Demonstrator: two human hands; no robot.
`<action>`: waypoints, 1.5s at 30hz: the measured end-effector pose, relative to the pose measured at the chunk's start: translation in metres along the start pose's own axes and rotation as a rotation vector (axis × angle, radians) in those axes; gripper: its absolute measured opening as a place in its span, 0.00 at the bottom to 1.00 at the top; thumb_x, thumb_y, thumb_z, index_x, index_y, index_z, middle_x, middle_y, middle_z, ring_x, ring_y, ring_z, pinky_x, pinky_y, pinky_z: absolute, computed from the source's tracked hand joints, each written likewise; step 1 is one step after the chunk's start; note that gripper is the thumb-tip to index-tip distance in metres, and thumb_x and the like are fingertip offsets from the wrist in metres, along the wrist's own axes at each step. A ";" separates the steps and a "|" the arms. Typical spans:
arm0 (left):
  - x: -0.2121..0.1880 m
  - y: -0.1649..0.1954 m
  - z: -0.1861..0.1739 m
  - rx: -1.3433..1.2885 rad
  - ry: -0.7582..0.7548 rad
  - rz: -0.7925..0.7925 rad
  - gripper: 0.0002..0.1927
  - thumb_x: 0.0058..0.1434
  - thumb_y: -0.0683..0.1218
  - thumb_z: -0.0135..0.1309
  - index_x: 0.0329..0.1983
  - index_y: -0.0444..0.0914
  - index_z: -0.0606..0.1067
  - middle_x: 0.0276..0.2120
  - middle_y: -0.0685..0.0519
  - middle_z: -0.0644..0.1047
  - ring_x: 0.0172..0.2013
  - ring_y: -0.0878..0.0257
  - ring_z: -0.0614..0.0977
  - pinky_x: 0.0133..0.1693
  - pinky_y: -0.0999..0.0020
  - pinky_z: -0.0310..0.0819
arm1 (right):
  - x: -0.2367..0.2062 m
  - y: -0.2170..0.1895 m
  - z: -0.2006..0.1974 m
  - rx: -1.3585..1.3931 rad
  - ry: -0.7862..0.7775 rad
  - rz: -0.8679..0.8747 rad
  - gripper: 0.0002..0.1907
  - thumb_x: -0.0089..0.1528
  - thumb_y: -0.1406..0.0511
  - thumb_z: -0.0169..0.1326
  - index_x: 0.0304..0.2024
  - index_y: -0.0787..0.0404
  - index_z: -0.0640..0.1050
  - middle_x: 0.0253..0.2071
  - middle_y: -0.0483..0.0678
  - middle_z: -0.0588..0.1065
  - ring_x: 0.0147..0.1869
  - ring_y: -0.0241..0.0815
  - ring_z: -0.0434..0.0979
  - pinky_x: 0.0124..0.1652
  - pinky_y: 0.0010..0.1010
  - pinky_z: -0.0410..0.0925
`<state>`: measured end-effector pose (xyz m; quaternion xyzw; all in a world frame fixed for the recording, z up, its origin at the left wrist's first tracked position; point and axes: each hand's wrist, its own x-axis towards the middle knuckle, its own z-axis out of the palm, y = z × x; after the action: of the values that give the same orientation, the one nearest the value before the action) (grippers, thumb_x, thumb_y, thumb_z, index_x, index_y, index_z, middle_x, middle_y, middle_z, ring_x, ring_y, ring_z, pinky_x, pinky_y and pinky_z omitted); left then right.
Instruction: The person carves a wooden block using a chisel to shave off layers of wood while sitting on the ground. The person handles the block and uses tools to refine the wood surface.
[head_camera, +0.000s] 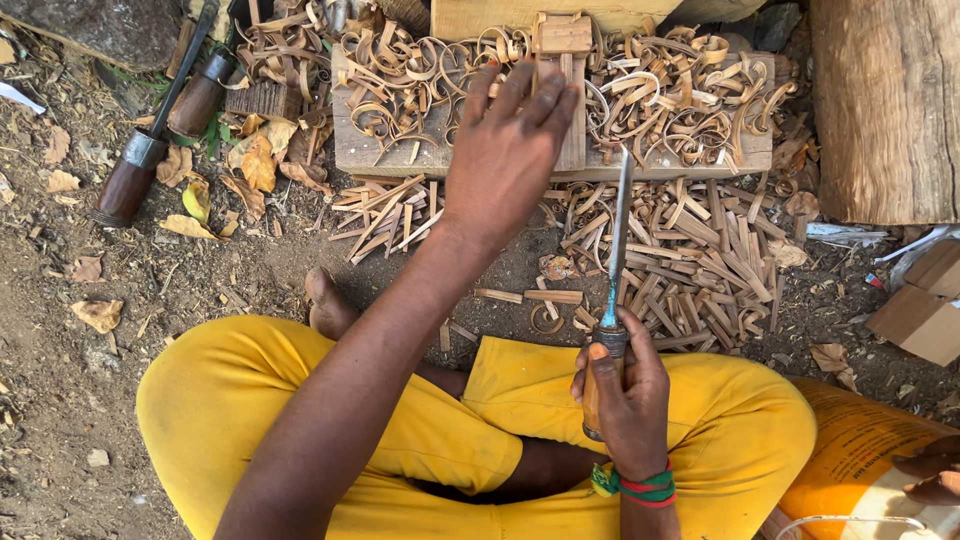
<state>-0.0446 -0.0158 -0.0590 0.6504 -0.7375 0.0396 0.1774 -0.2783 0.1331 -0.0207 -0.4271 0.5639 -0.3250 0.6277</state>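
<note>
My left hand (508, 150) reaches forward with its fingers on a small upright wooden piece (565, 70) that rests on a worn wooden block (400, 155) covered in curled shavings. My right hand (625, 395) is closed around the wooden handle of a chisel (616, 250). Its long metal blade points up toward the block, just right of the left hand. I sit cross-legged in yellow trousers (250, 400) on the ground.
Cut wooden sticks (700, 260) and chips lie heaped before the block. Two dark-handled tools (150, 150) lie at upper left among dry leaves. A thick log (885, 110) stands at right. A cardboard piece (925, 300) and an orange sack (860, 450) lie at lower right.
</note>
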 end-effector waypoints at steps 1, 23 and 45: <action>-0.001 -0.002 -0.003 0.007 -0.019 -0.006 0.26 0.64 0.37 0.59 0.66 0.42 0.74 0.66 0.50 0.75 0.69 0.51 0.70 0.71 0.39 0.53 | -0.001 -0.001 0.002 -0.077 0.019 -0.002 0.28 0.67 0.66 0.52 0.68 0.68 0.65 0.32 0.48 0.74 0.28 0.34 0.73 0.27 0.27 0.69; -0.016 -0.012 -0.019 -0.125 -0.138 -0.128 0.33 0.52 0.44 0.65 0.64 0.50 0.74 0.66 0.51 0.71 0.70 0.45 0.63 0.69 0.33 0.47 | -0.022 -0.040 0.044 -0.843 0.090 -0.374 0.24 0.67 0.65 0.54 0.65 0.68 0.71 0.38 0.59 0.79 0.33 0.46 0.80 0.35 0.38 0.71; -0.011 -0.016 -0.034 -0.099 -0.081 0.040 0.22 0.68 0.43 0.54 0.66 0.47 0.74 0.63 0.53 0.76 0.67 0.50 0.69 0.69 0.39 0.52 | -0.010 -0.009 0.018 -0.695 0.061 -0.456 0.22 0.68 0.65 0.56 0.63 0.66 0.73 0.48 0.60 0.80 0.45 0.44 0.83 0.42 0.36 0.73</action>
<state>-0.0214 0.0019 -0.0333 0.6269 -0.7581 -0.0196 0.1786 -0.2615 0.1410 -0.0088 -0.7176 0.5493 -0.2587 0.3411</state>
